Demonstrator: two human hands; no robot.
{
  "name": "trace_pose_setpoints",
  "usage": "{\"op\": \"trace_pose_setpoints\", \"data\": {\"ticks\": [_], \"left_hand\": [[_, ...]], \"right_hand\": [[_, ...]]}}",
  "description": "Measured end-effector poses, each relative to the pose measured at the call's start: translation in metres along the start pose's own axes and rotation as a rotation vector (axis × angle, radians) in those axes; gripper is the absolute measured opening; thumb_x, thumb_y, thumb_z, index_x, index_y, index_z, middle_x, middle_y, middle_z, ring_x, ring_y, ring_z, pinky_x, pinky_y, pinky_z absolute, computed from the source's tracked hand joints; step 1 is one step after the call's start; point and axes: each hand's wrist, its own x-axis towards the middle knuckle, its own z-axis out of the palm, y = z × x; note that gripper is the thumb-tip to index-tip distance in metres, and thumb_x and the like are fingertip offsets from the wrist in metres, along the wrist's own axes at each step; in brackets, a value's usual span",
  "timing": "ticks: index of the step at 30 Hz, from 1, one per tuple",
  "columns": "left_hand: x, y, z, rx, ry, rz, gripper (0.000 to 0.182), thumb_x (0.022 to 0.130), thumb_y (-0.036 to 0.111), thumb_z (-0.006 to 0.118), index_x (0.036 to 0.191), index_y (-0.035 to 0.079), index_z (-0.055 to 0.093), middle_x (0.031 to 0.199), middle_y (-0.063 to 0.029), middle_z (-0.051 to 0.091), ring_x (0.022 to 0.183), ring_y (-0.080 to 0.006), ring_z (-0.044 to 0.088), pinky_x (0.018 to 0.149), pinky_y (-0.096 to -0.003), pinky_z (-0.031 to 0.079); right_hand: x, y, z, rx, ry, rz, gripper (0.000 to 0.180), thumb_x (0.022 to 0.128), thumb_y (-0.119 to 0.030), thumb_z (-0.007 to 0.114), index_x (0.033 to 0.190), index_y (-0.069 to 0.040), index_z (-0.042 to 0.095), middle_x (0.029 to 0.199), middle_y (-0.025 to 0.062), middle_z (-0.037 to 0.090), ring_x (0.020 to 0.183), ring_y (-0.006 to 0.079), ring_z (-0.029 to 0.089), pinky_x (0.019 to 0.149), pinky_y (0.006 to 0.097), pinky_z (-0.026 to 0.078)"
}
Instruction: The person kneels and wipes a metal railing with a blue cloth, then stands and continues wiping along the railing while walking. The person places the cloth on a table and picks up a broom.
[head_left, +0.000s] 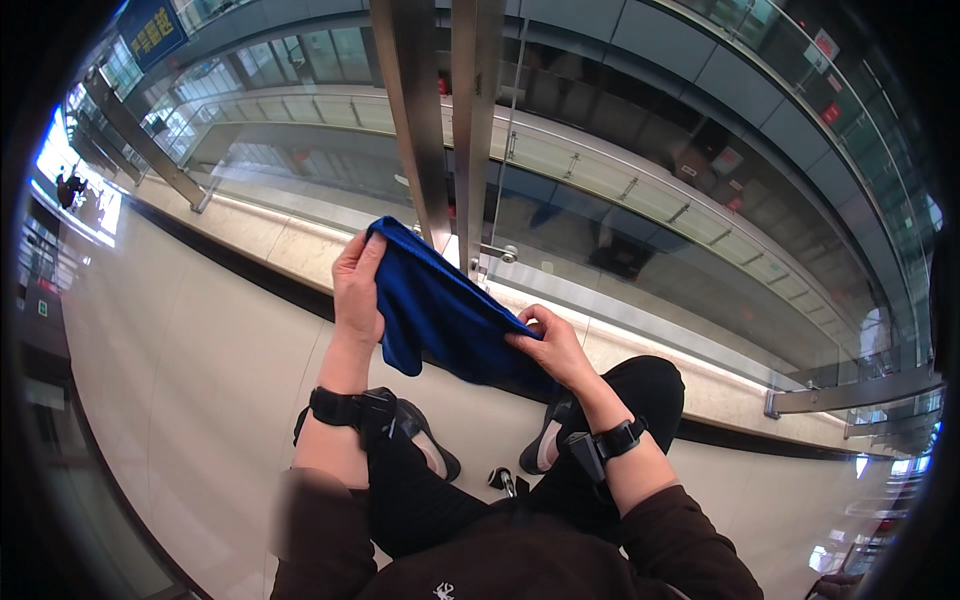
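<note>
A blue cloth hangs stretched between my two hands, in front of the metal posts. My left hand pinches its upper left corner between thumb and fingers. Lower and to the right, my right hand grips the other end of its top edge. The cloth's upper edge slopes down from left to right, and its lower part droops in loose folds. Black straps with small devices sit on my left forearm and my right forearm.
Two upright metal posts stand beyond the cloth, with a glass panel and a round metal fitting. A pale stone ledge runs along their base above the tiled floor. Between my legs shows a caster wheel.
</note>
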Motion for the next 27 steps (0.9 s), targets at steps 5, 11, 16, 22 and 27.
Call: {"op": "trace_pose_setpoints", "data": {"ticks": [5,11,16,22,27], "left_hand": [[0.005,0.015,-0.012,0.043,0.041,0.028,0.013,0.094,0.016,0.062,0.098,0.006,0.068,0.087,0.0005,0.067,0.075,-0.0063,0.061,0.069,-0.0195,0.049],[0.002,0.031,-0.011,0.174,-0.074,-0.036,0.018,0.093,0.013,0.06,0.108,0.005,0.068,0.087,0.0016,0.065,0.079,-0.0047,0.059,0.072,-0.0174,0.047],[0.002,0.035,-0.017,0.373,-0.194,-0.209,0.021,0.089,0.013,0.064,0.109,0.005,0.066,0.086,0.0039,0.061,0.078,-0.0034,0.053,0.075,-0.0179,0.043],[0.008,0.031,-0.027,0.414,-0.141,-0.058,0.005,0.088,0.012,0.065,0.086,0.009,0.062,0.08,0.0057,0.058,0.078,-0.002,0.051,0.074,-0.0194,0.043],[0.007,0.035,-0.029,0.279,-0.121,-0.078,0.006,0.087,0.012,0.067,0.085,0.009,0.062,0.077,0.006,0.058,0.072,-0.0017,0.051,0.067,-0.0163,0.041]], "right_hand": [[0.004,0.011,-0.001,-0.1,0.065,-0.163,0.018,0.088,-0.014,0.064,0.101,-0.001,0.064,0.073,0.0017,0.06,0.068,0.0082,0.053,0.064,0.0245,0.044],[0.004,0.014,-0.003,-0.124,0.091,-0.206,0.022,0.093,-0.016,0.058,0.109,-0.002,0.063,0.072,0.0021,0.056,0.067,0.0096,0.05,0.064,0.0256,0.044],[0.001,0.003,-0.006,0.021,0.126,-0.144,0.025,0.097,-0.015,0.054,0.117,-0.002,0.061,0.082,0.0003,0.06,0.077,0.0099,0.053,0.073,0.0238,0.045],[-0.001,-0.006,-0.012,-0.033,0.173,-0.253,0.029,0.098,-0.016,0.052,0.122,-0.002,0.058,0.106,0.0042,0.064,0.098,0.011,0.055,0.09,0.0239,0.042],[-0.001,-0.006,-0.011,-0.154,0.205,-0.363,0.031,0.096,-0.014,0.053,0.126,-0.006,0.057,0.113,0.0088,0.065,0.104,0.0184,0.057,0.093,0.0272,0.041]]}}
